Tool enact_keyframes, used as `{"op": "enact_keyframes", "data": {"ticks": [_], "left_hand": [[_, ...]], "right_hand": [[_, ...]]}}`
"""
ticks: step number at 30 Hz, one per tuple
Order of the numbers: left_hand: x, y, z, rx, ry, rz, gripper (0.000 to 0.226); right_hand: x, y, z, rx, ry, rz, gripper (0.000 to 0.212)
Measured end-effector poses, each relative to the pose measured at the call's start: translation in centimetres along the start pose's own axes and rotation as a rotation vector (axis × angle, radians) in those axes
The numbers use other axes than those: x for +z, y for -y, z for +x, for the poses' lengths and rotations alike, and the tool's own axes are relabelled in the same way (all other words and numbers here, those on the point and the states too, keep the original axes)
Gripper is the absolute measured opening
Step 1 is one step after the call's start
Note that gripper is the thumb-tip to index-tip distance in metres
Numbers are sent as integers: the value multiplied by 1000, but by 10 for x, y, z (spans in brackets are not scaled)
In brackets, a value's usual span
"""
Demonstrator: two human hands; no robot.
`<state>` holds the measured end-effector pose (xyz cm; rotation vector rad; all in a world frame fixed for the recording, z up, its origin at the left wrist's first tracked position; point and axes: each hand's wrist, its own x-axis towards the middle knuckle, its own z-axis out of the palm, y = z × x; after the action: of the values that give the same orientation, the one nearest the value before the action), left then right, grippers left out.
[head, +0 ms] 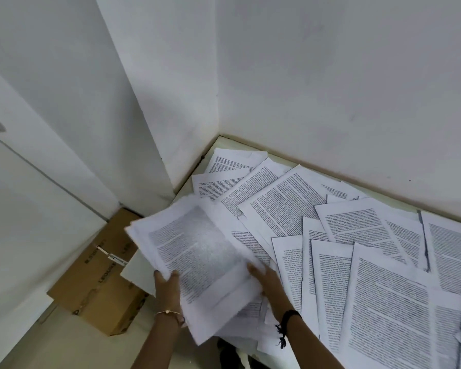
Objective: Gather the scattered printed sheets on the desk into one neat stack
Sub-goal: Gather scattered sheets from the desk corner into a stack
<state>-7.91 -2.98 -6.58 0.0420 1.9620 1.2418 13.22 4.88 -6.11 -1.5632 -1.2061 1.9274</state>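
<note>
Seen on my remote feed from the head camera: two hands lift a bundle of sheets (197,251) over the left edge of the tabletop (225,144). The bundle is tilted, its far corner high, its print smeared by motion.

The left hand (167,287) grips the bundle's near left corner, thumb on top and fingers curled beneath, so the paper fans up and away from that hold. The right hand (267,281) sits at the bundle's right edge, one fingertip showing on the top page. The paper hides the rest of that hand, and I cannot tell whether it pinches the bundle or only steadies it. A thin bracelet (168,312) circles the left wrist, a black band (290,316) the right.

The scattered sheets (290,203) cover nearly all of the tabletop to the right of the hands. They overlap at odd angles from the far left corner to the right edge of my view. Several lie just beside the right hand, and some appear to run under the raised bundle.

The cream tabletop fits into a corner of plain white walls (330,75), bare only in a strip along its far edge. Left of it and lower, a cardboard box (101,286) stands on the pale floor (64,342).
</note>
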Motion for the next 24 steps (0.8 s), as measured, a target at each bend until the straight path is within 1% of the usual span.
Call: {"op": "enact_keyframes", "data": {"ticks": [1,2,4,5,6,8,9,11,13,15,16,19,22,23,24], "left_hand": [[5,0,-3,-25,-12,-84,45],[11,1,-6,-37,8,-157,49],[31,10,-19,-64,130,-273,55],[41,15,-27,-110,203,-295,54],[50,22,-35,-157,268,-302,52],[54,32,-42,-205,328,-311,51],[48,31,-39,-191,309,-332,55],[22,23,-17,-105,197,-320,63],[-4,9,9,-57,118,-185,58],[-18,-7,28,-83,142,33,53],[-19,-13,36,-86,192,150,52],[-7,-24,45,-66,322,368,49],[3,-31,49,7,370,630,53],[3,-36,50,4,376,669,53],[4,-39,50,-2,378,675,52]], "right_hand": [[-5,-2,-2,25,-26,165,56],[-9,-5,-4,35,-22,272,47],[-10,-9,-7,12,13,321,36],[-10,-8,-7,-1,8,319,36],[-12,-9,-4,-10,-19,315,39],[-20,-7,2,-15,-94,269,52],[-29,-5,4,-12,-112,219,56],[-53,-2,9,-1,-75,115,54],[-77,2,9,42,9,33,53],[-94,1,12,81,50,-4,60],[-95,0,13,90,40,-16,61],[-79,-1,16,60,8,6,64],[-57,-6,24,50,1,32,85],[-52,-2,22,50,-22,36,87],[-49,0,23,37,-69,17,82]]}}
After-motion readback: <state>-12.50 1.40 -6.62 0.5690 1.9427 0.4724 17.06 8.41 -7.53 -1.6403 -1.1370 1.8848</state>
